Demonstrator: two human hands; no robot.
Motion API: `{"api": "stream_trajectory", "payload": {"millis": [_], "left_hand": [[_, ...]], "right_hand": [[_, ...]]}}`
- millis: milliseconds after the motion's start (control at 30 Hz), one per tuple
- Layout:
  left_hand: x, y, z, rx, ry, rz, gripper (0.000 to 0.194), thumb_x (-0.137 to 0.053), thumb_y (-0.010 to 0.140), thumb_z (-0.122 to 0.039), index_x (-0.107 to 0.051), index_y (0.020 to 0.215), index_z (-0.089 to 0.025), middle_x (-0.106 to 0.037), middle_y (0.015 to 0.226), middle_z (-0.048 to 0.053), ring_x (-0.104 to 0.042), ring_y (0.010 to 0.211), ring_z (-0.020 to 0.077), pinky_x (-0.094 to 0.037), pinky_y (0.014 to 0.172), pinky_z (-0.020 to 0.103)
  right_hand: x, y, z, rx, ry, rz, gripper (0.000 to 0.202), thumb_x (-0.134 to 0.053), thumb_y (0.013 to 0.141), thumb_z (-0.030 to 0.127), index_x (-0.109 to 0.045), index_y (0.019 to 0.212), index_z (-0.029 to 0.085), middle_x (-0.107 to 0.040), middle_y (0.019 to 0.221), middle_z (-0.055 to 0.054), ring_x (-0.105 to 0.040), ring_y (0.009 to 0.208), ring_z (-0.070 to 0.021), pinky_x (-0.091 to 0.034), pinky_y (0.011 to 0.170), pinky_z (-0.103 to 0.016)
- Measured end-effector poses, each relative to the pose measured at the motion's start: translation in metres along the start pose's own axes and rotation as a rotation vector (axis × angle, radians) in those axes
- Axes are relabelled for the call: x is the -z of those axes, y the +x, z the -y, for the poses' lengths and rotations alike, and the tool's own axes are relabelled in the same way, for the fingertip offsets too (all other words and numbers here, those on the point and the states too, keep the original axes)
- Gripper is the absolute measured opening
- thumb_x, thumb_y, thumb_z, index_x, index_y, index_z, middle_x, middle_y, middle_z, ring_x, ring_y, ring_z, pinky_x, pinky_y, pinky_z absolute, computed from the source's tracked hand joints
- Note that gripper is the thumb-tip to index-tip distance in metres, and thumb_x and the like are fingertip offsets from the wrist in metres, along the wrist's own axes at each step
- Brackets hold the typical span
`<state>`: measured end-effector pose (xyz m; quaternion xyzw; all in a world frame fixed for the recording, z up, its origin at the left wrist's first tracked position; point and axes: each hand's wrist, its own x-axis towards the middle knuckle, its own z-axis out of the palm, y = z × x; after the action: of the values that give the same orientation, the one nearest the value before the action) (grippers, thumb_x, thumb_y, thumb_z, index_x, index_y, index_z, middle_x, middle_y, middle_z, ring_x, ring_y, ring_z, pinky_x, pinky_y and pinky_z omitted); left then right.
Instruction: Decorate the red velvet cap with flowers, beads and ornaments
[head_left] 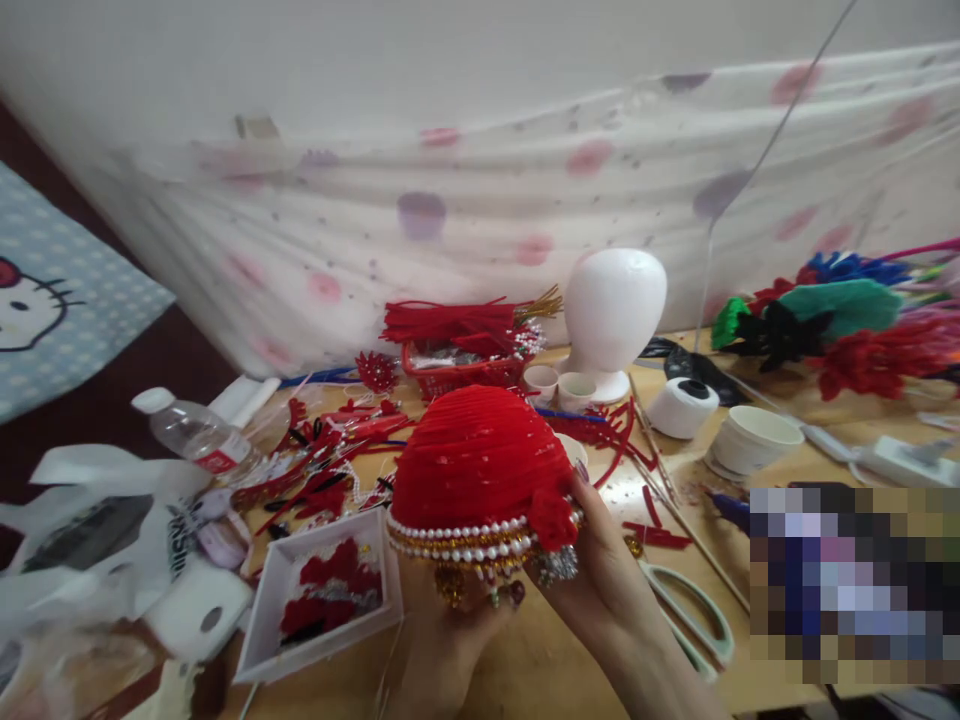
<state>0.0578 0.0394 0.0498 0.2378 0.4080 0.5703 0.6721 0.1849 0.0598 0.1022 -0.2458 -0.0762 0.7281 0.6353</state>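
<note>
A dome-shaped red cap [480, 455] of fuzzy ribbed strips is held up above the table. White pearl and gold bead strings circle its lower edge, with a red flower [553, 518] and silver trim at the right. My right hand [600, 555] grips that right side, thumb along the outside and the other fingers mostly hidden. Beneath the cap, my left hand [457, 635] supports it near the hanging gold ornaments; the hand is slightly blurred and its fingers are partly covered by the cap.
A white tray [259, 620] with red pieces lies left, near a plastic bottle [199, 435]. Behind stand a red basket [465, 378] and a white head form [615, 315]. Scissors [694, 610], a thread cone [682, 408] and a cream pot [757, 440] are right.
</note>
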Motion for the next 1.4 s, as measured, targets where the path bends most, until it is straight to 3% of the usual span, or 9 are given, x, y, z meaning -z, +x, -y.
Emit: {"api": "stream_trajectory", "payload": {"millis": [133, 233, 333, 467, 667, 933, 1100, 1300, 1400], "left_hand": [[-0.002, -0.008, 0.011, 0.022, 0.001, 0.244, 0.045, -0.086, 0.057, -0.016, -0.074, 0.101, -0.022, -0.074, 0.112, 0.009, -0.062, 0.115, 0.0334, -0.044, 0.104, 0.046], [0.003, -0.007, 0.018, -0.033, -0.059, 0.288, 0.052, -0.086, 0.055, -0.013, -0.074, 0.105, -0.023, -0.072, 0.115, 0.008, -0.061, 0.116, 0.0317, -0.042, 0.106, 0.045], [0.011, -0.004, 0.016, -0.118, -0.234, 0.247, 0.052, -0.09, 0.049, -0.019, -0.075, 0.099, -0.028, -0.072, 0.112, 0.005, -0.062, 0.112, 0.0302, -0.042, 0.106, 0.044], [0.012, 0.0, -0.004, -0.086, -0.423, 0.169, 0.038, -0.075, 0.067, -0.059, -0.076, 0.093, -0.032, -0.072, 0.114, 0.004, -0.063, 0.109, 0.0281, -0.045, 0.104, 0.048], [-0.005, -0.001, -0.017, -0.005, -0.428, 0.077, 0.024, -0.085, 0.066, -0.035, -0.078, 0.088, -0.029, -0.076, 0.101, 0.001, -0.067, 0.092, 0.0193, -0.048, 0.1, 0.041], [-0.001, -0.002, -0.009, 0.01, -0.288, -0.039, 0.018, -0.088, 0.062, -0.03, -0.078, 0.072, -0.02, -0.078, 0.087, 0.005, -0.071, 0.086, 0.018, -0.052, 0.085, 0.029], [0.0, -0.001, -0.008, -0.009, -0.25, -0.1, 0.021, -0.09, 0.059, -0.031, -0.077, 0.07, -0.019, -0.078, 0.083, 0.005, -0.072, 0.084, 0.0184, -0.052, 0.084, 0.029], [-0.002, 0.0, -0.008, -0.013, -0.22, -0.101, 0.021, -0.089, 0.061, -0.033, -0.077, 0.074, -0.02, -0.078, 0.085, 0.004, -0.071, 0.085, 0.017, -0.05, 0.086, 0.028], [-0.006, -0.002, -0.009, -0.012, -0.122, -0.018, 0.024, -0.085, 0.067, -0.038, -0.078, 0.08, -0.019, -0.079, 0.091, 0.007, -0.07, 0.091, 0.0196, -0.049, 0.09, 0.031]], "right_hand": [[0.006, 0.004, -0.011, -0.073, 0.027, 0.004, 0.032, -0.085, 0.069, 0.035, -0.075, 0.096, 0.022, -0.078, 0.088, -0.001, -0.072, 0.083, -0.0215, -0.055, 0.089, -0.036], [0.012, 0.009, -0.014, -0.105, 0.043, 0.007, 0.031, -0.084, 0.071, 0.032, -0.075, 0.099, 0.021, -0.078, 0.09, -0.001, -0.073, 0.079, -0.0194, -0.056, 0.084, -0.032], [0.014, 0.013, -0.015, -0.116, 0.065, -0.001, 0.029, -0.084, 0.071, 0.03, -0.075, 0.098, 0.021, -0.078, 0.09, -0.001, -0.072, 0.074, -0.0165, -0.057, 0.073, -0.027], [0.013, 0.014, -0.012, -0.126, 0.109, -0.084, 0.029, -0.088, 0.065, 0.025, -0.075, 0.091, 0.022, -0.078, 0.086, 0.002, -0.072, 0.069, -0.0142, -0.055, 0.059, -0.021], [0.015, 0.014, -0.004, -0.069, 0.102, -0.161, 0.041, -0.087, 0.065, 0.023, -0.073, 0.103, 0.021, -0.078, 0.096, -0.001, -0.073, 0.072, -0.0157, -0.057, 0.062, -0.023], [0.009, 0.018, 0.004, -0.022, 0.096, -0.226, 0.033, -0.086, 0.061, 0.019, -0.072, 0.091, 0.02, -0.078, 0.085, 0.001, -0.074, 0.072, -0.0158, -0.06, 0.057, -0.021], [0.008, 0.017, 0.006, -0.023, 0.069, -0.231, 0.028, -0.081, 0.063, 0.013, -0.072, 0.088, 0.02, -0.077, 0.08, 0.002, -0.069, 0.056, -0.0112, -0.056, 0.046, -0.015], [0.004, 0.017, 0.009, -0.041, 0.074, -0.333, 0.042, -0.087, 0.047, 0.008, -0.07, 0.084, 0.018, -0.076, 0.074, 0.001, -0.068, 0.051, -0.013, -0.055, 0.042, -0.016], [0.003, 0.019, 0.012, -0.039, 0.088, -0.359, 0.053, -0.09, 0.038, 0.007, -0.07, 0.085, 0.017, -0.076, 0.071, 0.002, -0.067, 0.048, -0.0127, -0.053, 0.037, -0.015]]}}
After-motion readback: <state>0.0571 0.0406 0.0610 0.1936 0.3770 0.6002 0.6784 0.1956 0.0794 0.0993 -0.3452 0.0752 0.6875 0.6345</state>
